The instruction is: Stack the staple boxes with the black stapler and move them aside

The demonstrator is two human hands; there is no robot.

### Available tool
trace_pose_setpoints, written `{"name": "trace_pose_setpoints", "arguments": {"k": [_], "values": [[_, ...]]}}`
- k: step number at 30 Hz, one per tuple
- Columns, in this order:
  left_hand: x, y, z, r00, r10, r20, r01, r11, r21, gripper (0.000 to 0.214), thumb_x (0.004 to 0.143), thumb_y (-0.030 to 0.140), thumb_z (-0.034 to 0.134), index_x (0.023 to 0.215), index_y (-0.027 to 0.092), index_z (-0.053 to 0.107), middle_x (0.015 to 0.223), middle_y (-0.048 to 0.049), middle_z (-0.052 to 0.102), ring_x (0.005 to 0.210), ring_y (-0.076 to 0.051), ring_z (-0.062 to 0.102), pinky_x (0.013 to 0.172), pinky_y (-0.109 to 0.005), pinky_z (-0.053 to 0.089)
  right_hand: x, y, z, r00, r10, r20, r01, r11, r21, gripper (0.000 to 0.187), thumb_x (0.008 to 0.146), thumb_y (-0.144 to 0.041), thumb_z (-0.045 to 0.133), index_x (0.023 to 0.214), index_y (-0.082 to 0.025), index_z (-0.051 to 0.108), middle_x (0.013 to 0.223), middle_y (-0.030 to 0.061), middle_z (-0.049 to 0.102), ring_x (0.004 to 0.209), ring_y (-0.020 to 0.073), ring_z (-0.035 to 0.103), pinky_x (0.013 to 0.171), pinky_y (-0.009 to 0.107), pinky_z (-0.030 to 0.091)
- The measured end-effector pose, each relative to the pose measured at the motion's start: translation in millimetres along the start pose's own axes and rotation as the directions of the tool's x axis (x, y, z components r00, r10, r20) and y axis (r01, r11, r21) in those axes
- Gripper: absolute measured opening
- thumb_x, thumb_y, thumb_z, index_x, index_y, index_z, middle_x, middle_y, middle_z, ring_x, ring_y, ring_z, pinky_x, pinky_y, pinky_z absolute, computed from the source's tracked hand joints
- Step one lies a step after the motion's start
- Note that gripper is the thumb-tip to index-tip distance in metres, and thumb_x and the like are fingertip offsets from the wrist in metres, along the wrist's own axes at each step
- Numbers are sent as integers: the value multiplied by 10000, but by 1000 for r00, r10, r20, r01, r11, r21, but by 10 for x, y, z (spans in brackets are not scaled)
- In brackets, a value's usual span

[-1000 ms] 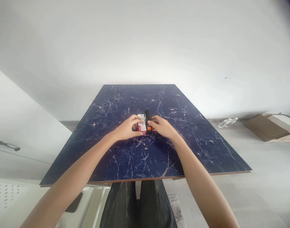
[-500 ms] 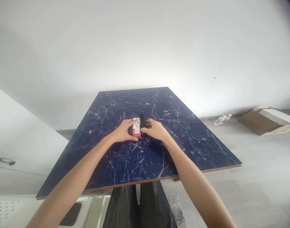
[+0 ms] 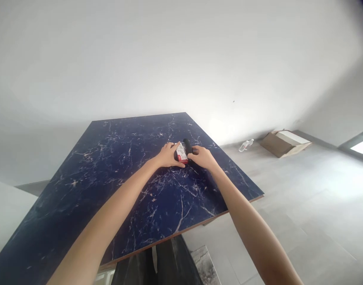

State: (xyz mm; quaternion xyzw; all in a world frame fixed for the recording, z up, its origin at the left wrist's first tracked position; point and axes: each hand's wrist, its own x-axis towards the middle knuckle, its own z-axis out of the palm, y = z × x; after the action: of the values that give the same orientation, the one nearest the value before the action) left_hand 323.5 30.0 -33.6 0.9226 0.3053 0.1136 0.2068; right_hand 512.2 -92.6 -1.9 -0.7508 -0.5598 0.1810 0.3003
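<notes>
White wall fills the back of your view, pale floor on the right. Table in front of you: dark blue, white marble veining, your dark trousers showing under its near edge. Open brown carton on the floor past the table's right side. Your left hand: thumb at the box's near end, index toward its far end, spread around it. Your right hand: thumb and fingers pinching the black cylinder; fingertips on its far side hidden. Clear bottle lies by the carton. Black cylinder sits just right of the red-and-white box, both between your hands, over the tabletop.
</notes>
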Motion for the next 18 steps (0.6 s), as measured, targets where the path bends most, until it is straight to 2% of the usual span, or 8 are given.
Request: {"name": "trace_pose_setpoints", "arguments": {"k": [4, 8, 13, 18], "values": [[444, 235, 178, 997, 66, -35, -65, 998, 22, 1407, 524, 883, 697, 1637, 188, 191, 1507, -228, 336, 1411, -475, 308, 1160, -563, 257, 122, 289, -248, 997, 31, -64, -37, 995, -96, 420, 796, -370, 621, 1171, -218, 732, 1035, 58, 780, 926, 245, 717, 795, 295, 513], [727, 387, 310, 996, 84, -12, -83, 996, 46, 1433, 519, 914, 656, 1641, 173, 159, 1511, -232, 336, 1412, -462, 308, 1162, -545, 246, 220, 512, -414, 993, 52, -103, -64, 991, -119, 408, 787, -363, 623, 1149, -221, 746, 1027, 42, 783, 936, 235, 712, 778, 276, 506], [868, 477, 409, 998, 67, 12, -67, 997, 28, 1446, 529, 935, 627, 1644, 167, 122, 1552, -256, 297, 1433, -485, 266, 1152, -573, 232, 226, 658, -473, 984, 101, -147, -116, 988, -100, 412, 798, -348, 608, 1166, -224, 745, 1033, 47, 783, 945, 234, 711, 793, 285, 503], [831, 497, 441, 998, 70, 3, -70, 997, -8, 1462, 539, 922, 654, 1650, 170, 72, 1582, -266, 300, 1457, -508, 236, 1159, -615, 205, 145, 735, -327, 971, 113, -212, -118, 993, -11, 469, 869, -384, 559, 1285, -199, 673, 1138, 83, 753, 1057, 252, 687, 914, 342, 501]]}}
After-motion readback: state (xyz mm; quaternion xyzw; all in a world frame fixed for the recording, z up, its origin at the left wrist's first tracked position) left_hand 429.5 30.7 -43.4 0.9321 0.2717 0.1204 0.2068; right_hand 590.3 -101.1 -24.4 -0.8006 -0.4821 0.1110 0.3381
